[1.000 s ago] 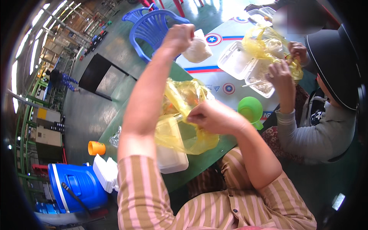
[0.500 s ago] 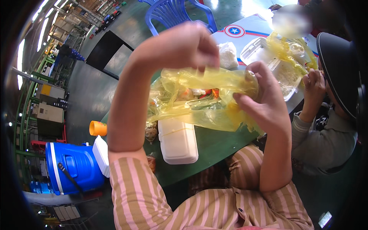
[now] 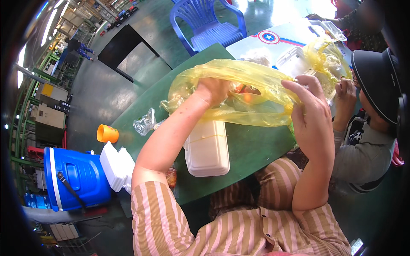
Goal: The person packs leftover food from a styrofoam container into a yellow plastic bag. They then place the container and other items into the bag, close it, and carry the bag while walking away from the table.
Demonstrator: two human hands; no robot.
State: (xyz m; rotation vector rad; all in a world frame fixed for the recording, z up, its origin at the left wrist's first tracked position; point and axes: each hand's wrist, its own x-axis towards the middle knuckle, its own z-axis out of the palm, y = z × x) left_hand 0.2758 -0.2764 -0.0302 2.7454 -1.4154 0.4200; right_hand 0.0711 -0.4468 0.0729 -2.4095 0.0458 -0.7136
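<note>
A thin yellow plastic bag [image 3: 256, 120] lies spread with its mouth open on the green table [image 3: 252, 147]. Through the opening, red and orange items show, too blurred to name. My left hand [image 3: 212, 89] reaches into the bag; its fingers are hidden inside. At the bag's right side, my right hand [image 3: 314, 102] grips the edge of the plastic and keeps it drawn out. Just on the near side of the bag is a white foam food box [image 3: 207, 153], closed with a rubber band around it. A crumpled clear plastic bag [image 3: 145, 122] rests left of the yellow one.
An orange cup [image 3: 107, 134], white foam boxes [image 3: 112, 166] and a blue cooler [image 3: 79, 179] stand at left. At right, a person in a dark cap [image 3: 376, 70] sits beside another yellow bag [image 3: 325, 53] and a foam box [image 3: 292, 62]. Beyond is a blue chair [image 3: 207, 23].
My left hand has come down from above the yellow bag into it. My right hand has shifted slightly right, still at the bag's edge. The view has moved a little.
</note>
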